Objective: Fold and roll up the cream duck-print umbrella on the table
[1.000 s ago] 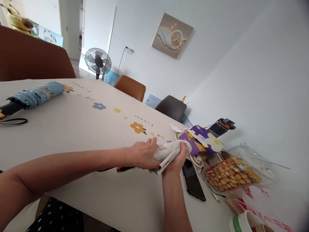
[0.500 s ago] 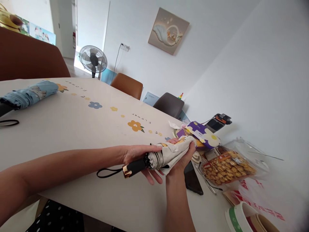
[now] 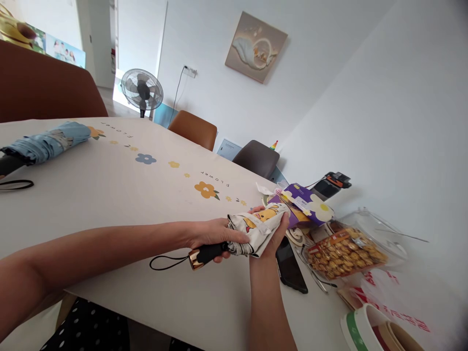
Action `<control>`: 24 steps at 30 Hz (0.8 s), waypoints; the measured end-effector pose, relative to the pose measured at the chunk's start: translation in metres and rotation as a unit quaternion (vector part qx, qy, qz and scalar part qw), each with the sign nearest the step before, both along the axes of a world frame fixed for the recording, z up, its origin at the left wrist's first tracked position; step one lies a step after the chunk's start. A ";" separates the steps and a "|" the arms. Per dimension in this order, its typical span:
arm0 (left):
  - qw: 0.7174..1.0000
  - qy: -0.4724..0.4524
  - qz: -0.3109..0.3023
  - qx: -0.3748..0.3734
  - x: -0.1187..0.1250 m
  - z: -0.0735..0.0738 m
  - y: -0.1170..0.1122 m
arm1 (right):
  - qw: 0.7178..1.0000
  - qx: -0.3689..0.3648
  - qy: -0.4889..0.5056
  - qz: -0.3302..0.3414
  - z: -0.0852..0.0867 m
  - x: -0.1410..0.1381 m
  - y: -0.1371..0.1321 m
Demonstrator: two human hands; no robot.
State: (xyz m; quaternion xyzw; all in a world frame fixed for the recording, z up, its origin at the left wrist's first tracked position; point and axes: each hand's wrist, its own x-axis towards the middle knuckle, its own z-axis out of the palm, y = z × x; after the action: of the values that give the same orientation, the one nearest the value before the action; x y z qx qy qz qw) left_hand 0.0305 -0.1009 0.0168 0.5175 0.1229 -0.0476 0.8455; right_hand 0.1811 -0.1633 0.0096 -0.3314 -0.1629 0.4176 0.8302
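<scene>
A folded white umbrella [image 3: 261, 231] with a yellow cartoon print lies across both my hands, just above the table. Its black handle with a gold end [image 3: 204, 254] points left, and a wrist loop [image 3: 168, 262] hangs from it. My left hand [image 3: 219, 234] grips the cloth at the handle end, thumb on top and fingers underneath. Around the far end is wrapped my right hand [image 3: 276, 239], its thumb along the cloth; some of its fingers are hidden. A folded light blue umbrella [image 3: 49, 142] lies at the table's far left.
On the right stand a purple tissue box [image 3: 309, 202], a clear tub of brown snacks [image 3: 347, 251], a black phone [image 3: 291, 265] and a white-green roll [image 3: 360, 326]. Chairs [image 3: 193, 129] line the far side of the flowered table [image 3: 109, 195]; a fan [image 3: 142, 90] is behind.
The white umbrella has been turned in my hands, so more of the yellow print shows. My left fingers have curled in under it and the thumb has moved lower.
</scene>
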 end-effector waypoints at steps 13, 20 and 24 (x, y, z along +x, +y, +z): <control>0.953 0.083 0.057 0.285 0.002 -0.012 0.007 | 0.996 -0.046 -0.024 -0.073 -0.006 -0.030 0.021; 0.847 0.072 0.099 0.517 0.004 -0.004 0.009 | 0.993 -0.065 0.021 -0.100 -0.004 -0.035 0.024; 0.796 0.114 0.105 0.586 0.005 0.001 0.004 | 0.989 -0.073 0.039 -0.123 -0.004 -0.033 0.025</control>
State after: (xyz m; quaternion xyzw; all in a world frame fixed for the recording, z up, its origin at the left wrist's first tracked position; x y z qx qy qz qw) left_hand 0.0353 -0.0965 0.0179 0.8887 0.2761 0.0635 0.3605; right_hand 0.1477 -0.1388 0.0059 -0.3923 -0.0578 0.3355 0.8545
